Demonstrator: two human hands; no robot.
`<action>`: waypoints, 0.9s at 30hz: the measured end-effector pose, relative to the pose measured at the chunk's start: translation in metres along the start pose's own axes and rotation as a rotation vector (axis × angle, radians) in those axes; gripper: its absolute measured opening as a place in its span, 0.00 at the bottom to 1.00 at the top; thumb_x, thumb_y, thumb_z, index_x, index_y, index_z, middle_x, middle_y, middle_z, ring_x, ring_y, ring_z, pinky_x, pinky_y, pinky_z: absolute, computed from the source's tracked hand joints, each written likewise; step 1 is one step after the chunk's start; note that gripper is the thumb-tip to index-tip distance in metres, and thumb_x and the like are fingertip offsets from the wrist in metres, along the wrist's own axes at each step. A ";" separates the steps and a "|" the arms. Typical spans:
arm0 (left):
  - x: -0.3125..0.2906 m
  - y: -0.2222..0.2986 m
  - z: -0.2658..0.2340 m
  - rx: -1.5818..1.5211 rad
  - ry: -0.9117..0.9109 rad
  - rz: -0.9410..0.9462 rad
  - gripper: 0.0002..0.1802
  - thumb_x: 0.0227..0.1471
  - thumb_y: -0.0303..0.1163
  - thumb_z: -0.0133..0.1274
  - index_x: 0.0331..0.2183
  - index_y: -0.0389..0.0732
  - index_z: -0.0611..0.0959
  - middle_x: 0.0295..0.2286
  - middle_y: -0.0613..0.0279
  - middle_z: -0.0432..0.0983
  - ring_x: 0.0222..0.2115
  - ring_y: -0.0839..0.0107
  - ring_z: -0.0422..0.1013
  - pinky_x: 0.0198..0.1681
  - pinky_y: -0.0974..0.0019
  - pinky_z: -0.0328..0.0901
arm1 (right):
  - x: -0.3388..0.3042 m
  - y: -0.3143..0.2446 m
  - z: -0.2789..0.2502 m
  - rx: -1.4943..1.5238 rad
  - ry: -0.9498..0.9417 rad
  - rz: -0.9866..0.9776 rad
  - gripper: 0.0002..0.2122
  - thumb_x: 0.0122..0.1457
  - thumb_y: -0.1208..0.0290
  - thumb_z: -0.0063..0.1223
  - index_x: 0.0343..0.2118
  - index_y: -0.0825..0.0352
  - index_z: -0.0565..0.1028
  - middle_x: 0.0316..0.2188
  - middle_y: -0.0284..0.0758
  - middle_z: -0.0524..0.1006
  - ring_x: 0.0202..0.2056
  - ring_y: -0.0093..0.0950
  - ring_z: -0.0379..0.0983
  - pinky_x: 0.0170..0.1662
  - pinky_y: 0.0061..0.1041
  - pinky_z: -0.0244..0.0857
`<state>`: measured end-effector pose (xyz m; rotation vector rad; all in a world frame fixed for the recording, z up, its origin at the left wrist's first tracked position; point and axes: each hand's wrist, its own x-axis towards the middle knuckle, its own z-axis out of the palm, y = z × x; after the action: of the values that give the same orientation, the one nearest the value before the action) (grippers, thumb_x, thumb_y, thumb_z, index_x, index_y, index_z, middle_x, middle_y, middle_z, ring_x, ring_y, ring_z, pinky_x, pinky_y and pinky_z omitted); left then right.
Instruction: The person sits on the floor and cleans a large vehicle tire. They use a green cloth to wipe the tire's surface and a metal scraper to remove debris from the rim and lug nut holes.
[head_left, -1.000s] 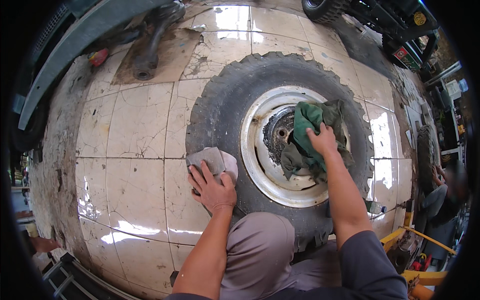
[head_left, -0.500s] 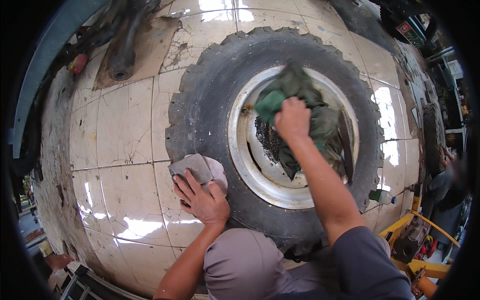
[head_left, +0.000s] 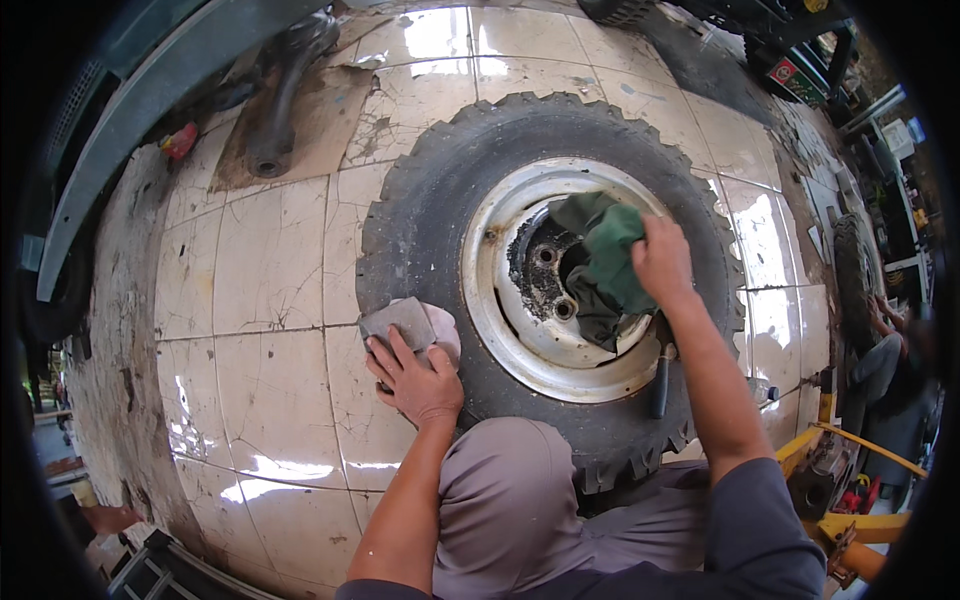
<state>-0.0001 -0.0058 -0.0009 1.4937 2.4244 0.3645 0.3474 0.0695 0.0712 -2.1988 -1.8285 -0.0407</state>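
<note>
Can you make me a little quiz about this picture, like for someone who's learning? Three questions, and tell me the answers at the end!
1. Pick one. What colour is the cloth in the person's right hand?
A) red
B) green
C) yellow

2. True or false? The big tyre is lying on its side on the tiled floor.

3. Fill in the gap. The person's ____ hand is on the grey block.

Key:
1. B, green.
2. True: its flat side faces up.
3. Left: the fingers of the left hand are on the block.
</note>
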 end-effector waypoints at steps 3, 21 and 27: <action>-0.001 0.003 0.003 -0.021 -0.002 0.005 0.39 0.53 0.48 0.43 0.65 0.49 0.57 0.67 0.52 0.43 0.67 0.50 0.39 0.60 0.31 0.41 | 0.023 0.011 0.019 -0.125 -0.152 0.116 0.19 0.54 0.66 0.50 0.48 0.68 0.74 0.47 0.45 0.72 0.52 0.40 0.68 0.51 0.48 0.63; 0.001 0.008 0.000 -0.037 -0.040 -0.010 0.40 0.53 0.50 0.43 0.65 0.49 0.58 0.67 0.49 0.42 0.67 0.47 0.38 0.61 0.33 0.39 | -0.052 -0.054 0.045 -0.048 -0.614 -0.605 0.12 0.43 0.75 0.54 0.34 0.63 0.81 0.42 0.32 0.74 0.50 0.33 0.67 0.52 0.38 0.58; 0.002 0.003 0.000 -0.022 -0.008 -0.026 0.39 0.53 0.49 0.44 0.64 0.50 0.58 0.67 0.51 0.43 0.67 0.48 0.40 0.61 0.32 0.41 | -0.036 -0.032 -0.007 0.199 -0.262 -0.536 0.17 0.43 0.83 0.50 0.39 0.67 0.78 0.42 0.40 0.78 0.48 0.40 0.71 0.49 0.39 0.63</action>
<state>0.0015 -0.0030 0.0001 1.4507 2.4233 0.3777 0.3098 0.0383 0.0768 -1.5911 -2.3982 0.3191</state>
